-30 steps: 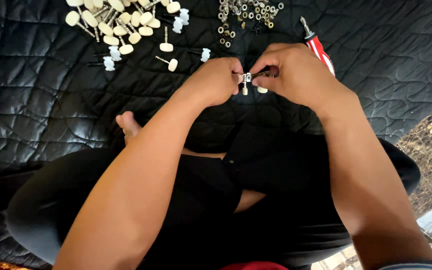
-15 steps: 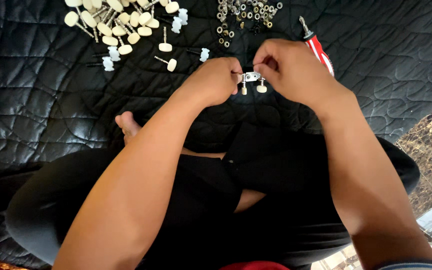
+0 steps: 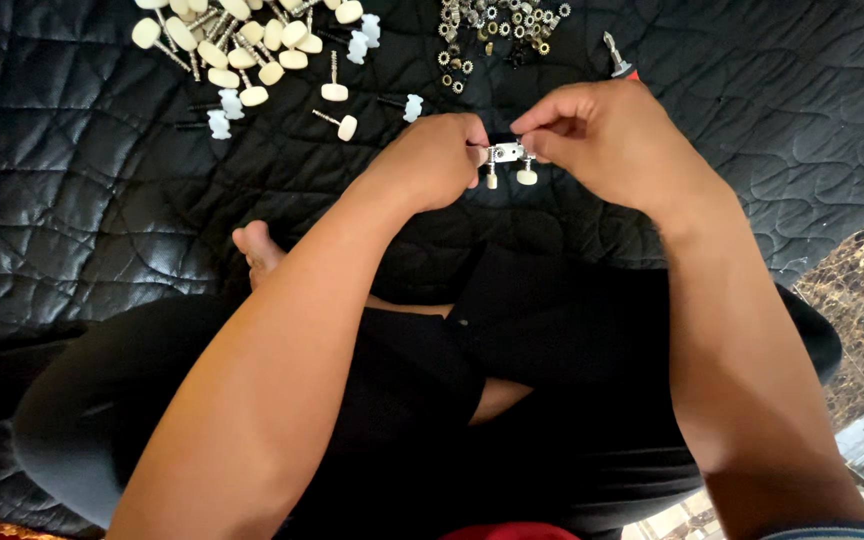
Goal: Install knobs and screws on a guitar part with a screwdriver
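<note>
My left hand (image 3: pixel 439 160) and my right hand (image 3: pixel 602 140) meet over a black quilted mat (image 3: pixel 102 200), each pinching one end of a small metal plate (image 3: pixel 505 153). Two cream-knobbed pegs (image 3: pixel 526 175) hang down from that plate. The fingers of both hands are closed on the part, the left from the left side, the right from above and the right. I sit cross-legged in black clothing, with a bare foot (image 3: pixel 257 250) showing below my left forearm.
A pile of loose cream-knobbed pegs (image 3: pixel 242 40) lies at the mat's top left, with a few small white pieces (image 3: pixel 218 124) beside it. Several small metal gears and washers (image 3: pixel 492 25) lie at top centre. A red-handled tool's tip (image 3: pixel 617 55) shows behind my right hand.
Both hands have lifted slightly with the plate. My right hand now covers most of the red-handled tool, and its fingers have shifted to the plate's right end.
</note>
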